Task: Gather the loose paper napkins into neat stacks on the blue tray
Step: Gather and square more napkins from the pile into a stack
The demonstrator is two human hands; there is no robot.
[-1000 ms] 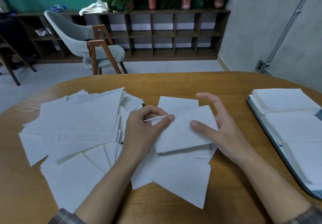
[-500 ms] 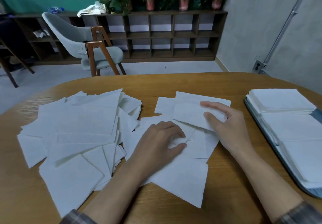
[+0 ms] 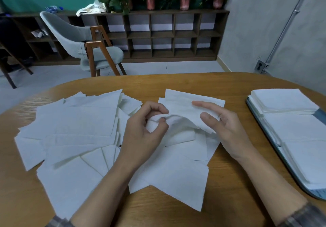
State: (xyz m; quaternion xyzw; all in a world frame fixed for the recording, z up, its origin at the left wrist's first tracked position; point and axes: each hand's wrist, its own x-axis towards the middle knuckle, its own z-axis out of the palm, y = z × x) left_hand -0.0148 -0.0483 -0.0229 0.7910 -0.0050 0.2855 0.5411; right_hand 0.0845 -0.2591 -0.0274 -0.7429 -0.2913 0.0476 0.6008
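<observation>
A person's left hand (image 3: pixel 144 133) and right hand (image 3: pixel 227 129) are pinching a rumpled white paper napkin (image 3: pixel 183 120), fingers (image 3: pixel 157 105) gripping its ends, above the loose heap (image 3: pixel 74 129) on the wooden worktop (image 3: pixel 176 82), likely needing flattening before stacking on the blue tray (image 3: pixel 317 193).

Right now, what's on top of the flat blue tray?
Neat stacks of white paper napkins cover the blue tray; only its left rim and one blue patch show. The tray floor beneath is hidden.

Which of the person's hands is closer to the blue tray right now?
The right. The right hand lies left of the tray with bare table between them; the left hand, pinching a napkin, is farther left beyond it.
</observation>
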